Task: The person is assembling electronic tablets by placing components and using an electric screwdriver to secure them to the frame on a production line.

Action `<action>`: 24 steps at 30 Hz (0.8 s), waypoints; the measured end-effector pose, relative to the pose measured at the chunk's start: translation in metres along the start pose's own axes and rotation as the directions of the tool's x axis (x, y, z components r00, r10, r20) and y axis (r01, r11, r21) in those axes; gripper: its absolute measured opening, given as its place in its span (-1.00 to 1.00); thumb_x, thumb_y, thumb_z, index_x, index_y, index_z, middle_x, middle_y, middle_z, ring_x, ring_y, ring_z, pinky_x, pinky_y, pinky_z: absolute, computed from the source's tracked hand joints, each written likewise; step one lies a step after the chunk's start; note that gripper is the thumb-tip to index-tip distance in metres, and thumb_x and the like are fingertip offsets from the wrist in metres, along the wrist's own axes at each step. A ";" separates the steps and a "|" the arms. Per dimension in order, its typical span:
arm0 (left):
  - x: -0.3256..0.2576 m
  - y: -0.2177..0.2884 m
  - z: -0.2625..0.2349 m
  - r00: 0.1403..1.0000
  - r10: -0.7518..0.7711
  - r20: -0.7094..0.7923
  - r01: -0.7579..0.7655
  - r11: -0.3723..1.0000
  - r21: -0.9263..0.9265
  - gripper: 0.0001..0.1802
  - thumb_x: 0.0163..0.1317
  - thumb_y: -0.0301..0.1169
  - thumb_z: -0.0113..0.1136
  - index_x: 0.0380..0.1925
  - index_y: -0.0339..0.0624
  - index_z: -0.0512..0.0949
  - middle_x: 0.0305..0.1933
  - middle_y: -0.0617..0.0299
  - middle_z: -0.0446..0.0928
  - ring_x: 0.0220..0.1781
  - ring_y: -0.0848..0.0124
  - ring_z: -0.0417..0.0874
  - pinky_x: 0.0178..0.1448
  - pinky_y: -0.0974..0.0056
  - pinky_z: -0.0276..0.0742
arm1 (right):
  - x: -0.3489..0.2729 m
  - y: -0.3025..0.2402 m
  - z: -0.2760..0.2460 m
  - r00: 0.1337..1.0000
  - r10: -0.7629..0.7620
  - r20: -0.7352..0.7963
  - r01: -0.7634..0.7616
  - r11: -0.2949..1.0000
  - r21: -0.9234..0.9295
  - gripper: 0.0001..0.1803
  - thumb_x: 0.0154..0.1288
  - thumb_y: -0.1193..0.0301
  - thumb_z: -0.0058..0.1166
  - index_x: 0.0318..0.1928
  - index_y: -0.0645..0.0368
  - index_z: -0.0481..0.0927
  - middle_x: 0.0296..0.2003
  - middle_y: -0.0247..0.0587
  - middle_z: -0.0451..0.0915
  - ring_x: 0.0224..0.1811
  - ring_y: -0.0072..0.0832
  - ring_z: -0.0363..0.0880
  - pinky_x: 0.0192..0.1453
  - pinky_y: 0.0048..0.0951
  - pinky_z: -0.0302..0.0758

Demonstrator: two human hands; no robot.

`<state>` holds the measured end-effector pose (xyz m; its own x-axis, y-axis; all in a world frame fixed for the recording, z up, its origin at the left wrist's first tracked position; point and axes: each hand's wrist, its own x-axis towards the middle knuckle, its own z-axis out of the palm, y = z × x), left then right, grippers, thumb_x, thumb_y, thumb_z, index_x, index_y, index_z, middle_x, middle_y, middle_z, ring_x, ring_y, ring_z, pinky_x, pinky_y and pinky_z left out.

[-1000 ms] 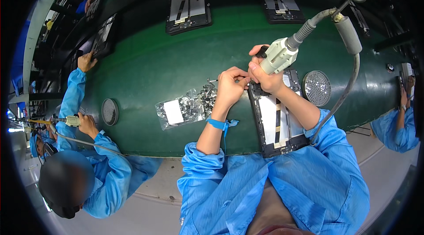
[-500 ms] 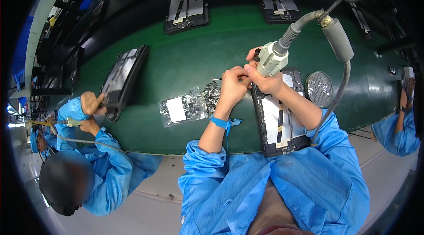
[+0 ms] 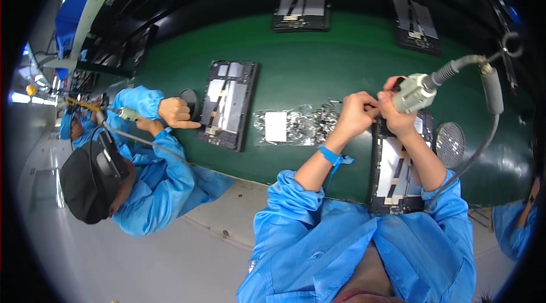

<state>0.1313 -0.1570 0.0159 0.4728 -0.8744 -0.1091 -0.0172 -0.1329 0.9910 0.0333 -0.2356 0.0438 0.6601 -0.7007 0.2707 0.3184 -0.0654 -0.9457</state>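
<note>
An opened tablet [image 3: 387, 158], black-framed with silvery panels inside, lies lengthwise before me at the bench edge. My right hand [image 3: 401, 123] grips a pale electric screwdriver [image 3: 416, 95] over the tablet's far end; its tip is hidden behind my fingers. Right beside it, my left hand [image 3: 357, 115] has its fingertips pinched together at the tablet's far left corner. What they hold, if anything, is hidden. Left of that hand sit a pile of small metal parts [image 3: 325, 124] and a clear plastic bag [image 3: 298, 124] of similar pieces with a white label.
A round dish of screws [image 3: 450, 145] stands right of the tablet. The screwdriver's grey cable [image 3: 493, 124] loops down on that side. At left, a co-worker's hand [image 3: 176, 113] touches another opened tablet [image 3: 227, 104]. Two more tablets [image 3: 301, 4] [image 3: 414, 18] lie at the back.
My view has swung left, so the bench appears further right. Both my hands stay at the tablet's far end. The co-worker's tablet, tilted before, now lies flat with a finger at its edge.
</note>
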 end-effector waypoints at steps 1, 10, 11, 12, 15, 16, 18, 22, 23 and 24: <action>0.000 0.002 0.001 0.999 0.039 -0.016 -0.038 0.999 0.038 -0.92 -0.07 -0.67 0.22 -0.50 -0.42 0.61 -0.48 0.09 0.52 -0.50 0.32 0.65 -0.47 0.30 0.58 | -0.002 0.004 -0.002 0.999 -0.033 -0.031 0.031 0.998 -0.057 -0.68 0.21 0.65 0.08 -0.05 0.21 0.34 -0.38 -0.44 0.40 -0.43 -0.78 0.37 -0.36 -0.71 0.34; -0.004 0.010 -0.002 0.999 0.022 -0.033 -0.019 0.996 0.092 -0.92 -0.09 -0.68 0.21 -0.51 -0.38 0.60 -0.46 0.02 0.53 -0.49 0.27 0.64 -0.42 0.27 0.53 | -0.005 0.019 -0.009 0.997 -0.016 -0.069 0.015 1.000 -0.023 -0.67 0.17 0.66 0.09 -0.08 0.20 0.32 -0.30 -0.38 0.38 -0.40 -0.70 0.40 -0.36 -0.65 0.37; -0.003 0.013 -0.002 0.998 0.064 -0.014 -0.062 0.988 0.142 -0.92 -0.09 -0.68 0.20 -0.51 -0.37 0.60 -0.46 0.01 0.53 -0.46 0.25 0.64 -0.39 0.27 0.53 | -0.004 0.019 -0.010 0.996 -0.010 -0.086 0.010 1.000 0.001 -0.65 0.16 0.66 0.09 -0.06 0.20 0.31 -0.29 -0.37 0.38 -0.42 -0.70 0.40 -0.38 -0.64 0.38; -0.006 0.015 -0.003 0.995 0.097 -0.003 -0.095 0.977 0.193 -0.92 -0.09 -0.68 0.20 -0.51 -0.37 0.60 -0.46 0.00 0.53 -0.44 0.24 0.64 -0.37 0.26 0.52 | -0.001 0.013 -0.009 0.999 0.014 -0.045 -0.011 0.999 0.050 -0.63 0.18 0.65 0.08 -0.04 0.21 0.29 -0.36 -0.38 0.37 -0.51 -0.70 0.37 -0.45 -0.65 0.35; -0.007 0.013 -0.001 0.990 0.143 0.003 -0.142 0.981 0.131 -0.89 -0.07 -0.67 0.19 -0.47 -0.39 0.56 -0.46 0.02 0.53 -0.44 0.25 0.62 -0.34 0.27 0.52 | 0.006 -0.005 -0.006 0.996 -0.083 -0.028 0.086 0.991 0.100 -0.69 0.29 0.53 -0.01 0.00 0.26 0.24 -0.59 -0.43 0.28 -0.63 -0.70 0.25 -0.54 -0.63 0.24; -0.006 0.011 -0.002 0.986 0.165 0.004 -0.164 0.982 0.096 -0.89 -0.07 -0.66 0.19 -0.45 -0.39 0.55 -0.46 0.04 0.52 -0.46 0.30 0.61 -0.34 0.29 0.51 | 0.006 -0.012 -0.006 0.994 -0.110 -0.028 0.112 0.987 0.115 -0.70 0.31 0.50 -0.05 0.00 0.27 0.23 -0.61 -0.44 0.25 -0.65 -0.69 0.23 -0.54 -0.60 0.24; -0.008 0.008 -0.004 0.978 0.210 0.009 -0.209 0.967 0.148 -0.86 -0.05 -0.66 0.17 -0.41 -0.38 0.54 -0.45 0.01 0.53 -0.44 0.25 0.61 -0.32 0.26 0.52 | 0.007 -0.021 -0.015 0.992 -0.127 0.001 0.126 0.981 0.145 -0.70 0.31 0.49 -0.05 0.00 0.27 0.23 -0.62 -0.44 0.24 -0.66 -0.69 0.20 -0.54 -0.61 0.22; -0.014 0.011 -0.003 0.941 0.337 0.022 -0.330 0.905 0.269 -0.82 -0.01 -0.65 0.16 -0.33 -0.38 0.52 -0.37 -0.06 0.52 -0.35 0.08 0.60 -0.24 0.18 0.54 | -0.001 -0.039 -0.039 0.991 -0.120 0.064 0.110 0.983 0.148 -0.66 0.30 0.46 -0.01 0.01 0.26 0.23 -0.61 -0.46 0.23 -0.67 -0.69 0.19 -0.54 -0.61 0.20; -0.021 0.017 -0.003 0.919 0.392 -0.048 -0.348 0.861 0.370 -0.81 0.00 -0.63 0.17 -0.31 -0.38 0.52 -0.32 -0.06 0.52 -0.33 0.06 0.59 -0.23 0.17 0.53 | -0.005 -0.041 -0.045 0.991 -0.112 0.072 0.102 0.986 0.132 -0.65 0.29 0.45 0.00 0.01 0.27 0.23 -0.61 -0.46 0.23 -0.66 -0.69 0.19 -0.54 -0.62 0.20; -0.029 0.025 -0.004 0.886 0.452 -0.107 -0.355 0.809 0.469 -0.79 0.02 -0.62 0.17 -0.28 -0.37 0.51 -0.27 -0.06 0.51 -0.31 0.03 0.58 -0.22 0.15 0.53 | -0.009 -0.043 -0.052 0.991 -0.107 0.079 0.098 0.989 0.115 -0.63 0.29 0.44 0.02 0.02 0.27 0.23 -0.61 -0.46 0.23 -0.66 -0.69 0.20 -0.54 -0.62 0.19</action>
<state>0.1211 -0.1330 0.0446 0.5057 -0.7844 0.3592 -0.5951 -0.0157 0.8035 -0.0219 -0.2635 0.0730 0.6736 -0.6316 0.3838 0.4574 -0.0516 -0.8877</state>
